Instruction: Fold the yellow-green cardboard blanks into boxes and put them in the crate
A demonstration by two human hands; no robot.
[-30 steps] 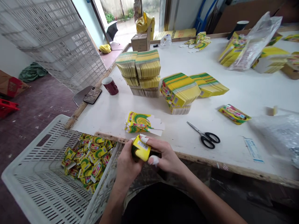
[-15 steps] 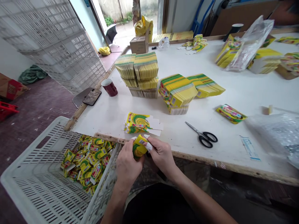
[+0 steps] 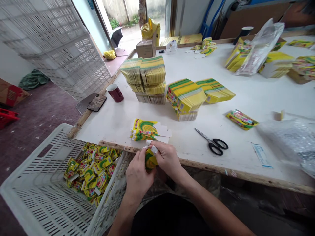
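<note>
Just below the table's front edge, a small yellow-and-green carton (image 3: 150, 160) is held between my two hands. My left hand (image 3: 138, 173) wraps its fingers round the carton's left side. My right hand (image 3: 168, 160) pinches its top end, with white tape on some fingertips. Both hands cover much of the carton. Right beyond them, a small pile of flattened cartons (image 3: 145, 130) with white flaps lies on the table. To the left, a white plastic crate (image 3: 31, 193) contains many small filled-out cartons (image 3: 98, 168) of the same print.
On the white table (image 3: 108, 124) stand stacked flat cartons (image 3: 152, 70) and more carton bundles (image 3: 187, 93). Scissors (image 3: 213, 144), a printed pack (image 3: 242, 119) and clear plastic bags (image 3: 292, 137) lie to the right. A mug (image 3: 115, 93) and phone (image 3: 96, 102) are at the left edge.
My right hand has moved up and inward over the top of the carton, its fingers now closer to the left hand's. Less of the carton shows.
</note>
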